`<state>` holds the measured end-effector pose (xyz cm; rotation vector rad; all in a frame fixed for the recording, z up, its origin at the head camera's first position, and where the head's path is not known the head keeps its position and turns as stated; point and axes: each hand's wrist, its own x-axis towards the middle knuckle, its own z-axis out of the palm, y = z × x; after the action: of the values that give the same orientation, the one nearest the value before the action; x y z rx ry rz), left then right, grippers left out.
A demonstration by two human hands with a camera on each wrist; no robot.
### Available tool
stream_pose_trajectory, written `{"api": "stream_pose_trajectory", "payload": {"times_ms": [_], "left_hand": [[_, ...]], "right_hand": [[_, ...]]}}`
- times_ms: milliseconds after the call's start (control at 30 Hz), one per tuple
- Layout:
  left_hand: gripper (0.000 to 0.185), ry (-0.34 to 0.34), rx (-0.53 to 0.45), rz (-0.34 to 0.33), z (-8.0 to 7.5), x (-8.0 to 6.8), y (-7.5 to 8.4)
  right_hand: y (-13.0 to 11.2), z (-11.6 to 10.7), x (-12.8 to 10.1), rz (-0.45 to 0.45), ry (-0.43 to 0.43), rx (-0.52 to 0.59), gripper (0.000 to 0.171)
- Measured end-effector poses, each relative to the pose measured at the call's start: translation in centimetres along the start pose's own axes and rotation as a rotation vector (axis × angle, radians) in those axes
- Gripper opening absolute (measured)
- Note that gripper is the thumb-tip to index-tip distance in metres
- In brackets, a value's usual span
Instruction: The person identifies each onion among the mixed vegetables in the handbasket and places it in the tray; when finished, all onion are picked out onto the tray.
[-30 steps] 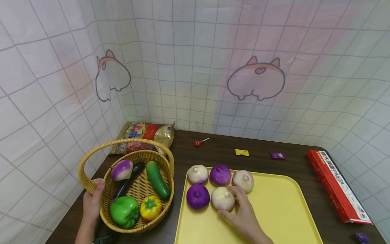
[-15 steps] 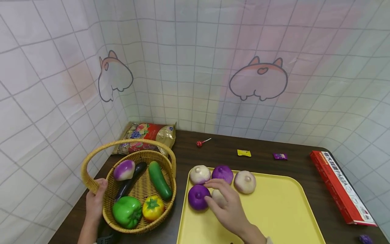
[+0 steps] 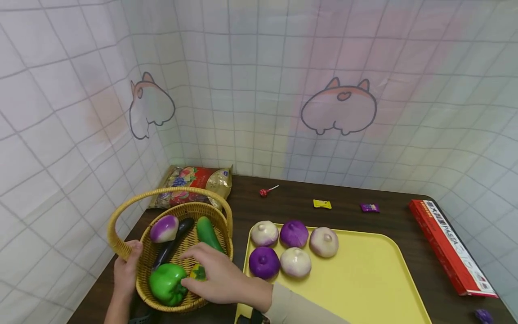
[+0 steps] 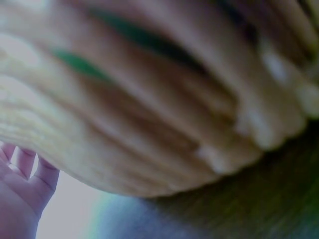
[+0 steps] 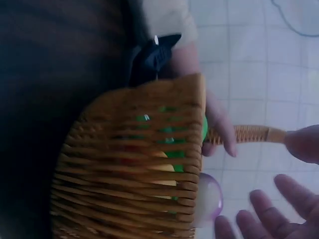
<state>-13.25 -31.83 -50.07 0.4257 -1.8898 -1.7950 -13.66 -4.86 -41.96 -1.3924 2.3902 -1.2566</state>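
Carefully now: left hand (image 3: 126, 265) grips the basket (image 3: 220, 245) handle steady, while right hand's (image 3: 216, 279) spread fingers should close squarely around the yellow pepper (image 3: 198, 272) beneath.

The left hand (image 3: 126, 269) is curled in a grip at the person's left, while the right hand (image 3: 214, 276) reaches across, fingers spread and relaxed.

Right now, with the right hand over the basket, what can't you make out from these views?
- Yellow pepper, head view: mostly covered by the right hand, so whether it is touched or gripped is unclear.
- Left wrist view: blurred wicker basket fills the frame; only the edge of the left hand shows.
- Small purple thing, head view: cut off at the bottom corner.
- Wrapped sweets: too small to read.
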Motion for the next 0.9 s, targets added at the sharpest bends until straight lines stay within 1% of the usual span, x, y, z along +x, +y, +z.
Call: {"api": "stream_pose_trajectory", "payload": {"times_ms": [133,200,267,300,367,433,533,600,700,767,833,900], "left_hand": [[0.014,0.002,-0.028,0.014,0.0,0.0,0.1],[0.014,-0.005,-0.042,0.012,-0.1,0.0,0.1],[0.014,-0.007,-0.041,0.014,0.0,0.0,0.1],[0.013,-0.009,-0.036,0.017,0.0,0.0,0.1],[0.010,-0.018,-0.033,0.019,0.0,-0.1,0.1],[0.008,-0.024,-0.027,0.022,0.0,-0.2,0.1],[0.006,-0.023,-0.013,0.025,0.0,-0.1,0.1],[0.007,-0.021,-0.006,0.026,-0.1,-0.1,0.0],[0.010,-0.001,0.028,0.039,-0.1,0.0,-0.2],[0.012,0.022,0.065,0.052,-0.1,0.1,-0.4],[0.010,0.042,0.097,0.081,-0.1,0.1,-0.5],[0.007,0.059,0.118,0.108,0.0,0.1,-0.4]], "right_hand": [[0.0,0.2,2.5,0.077,-0.112,-0.119,0.051],[0.1,0.4,3.6,0.100,-0.158,-0.167,0.056],[0.3,0.5,4.7,0.125,-0.187,-0.204,0.061],[0.4,0.7,5.2,0.146,-0.187,-0.208,0.062],[0.6,0.9,6.0,0.192,-0.169,-0.205,0.064],[0.7,1.1,6.9,0.251,-0.141,-0.179,0.066],[1.0,1.4,8.1,0.325,-0.074,-0.113,0.068],[1.3,1.7,8.7,0.357,-0.016,-0.052,0.068],[1.9,2.3,9.4,0.364,0.081,0.023,0.064],[2.4,2.8,9.8,0.358,0.135,0.053,0.061],[2.8,3.2,10.0,0.346,0.170,0.053,0.062],[3.1,3.6,10.2,0.354,0.188,0.060,0.065]]}}
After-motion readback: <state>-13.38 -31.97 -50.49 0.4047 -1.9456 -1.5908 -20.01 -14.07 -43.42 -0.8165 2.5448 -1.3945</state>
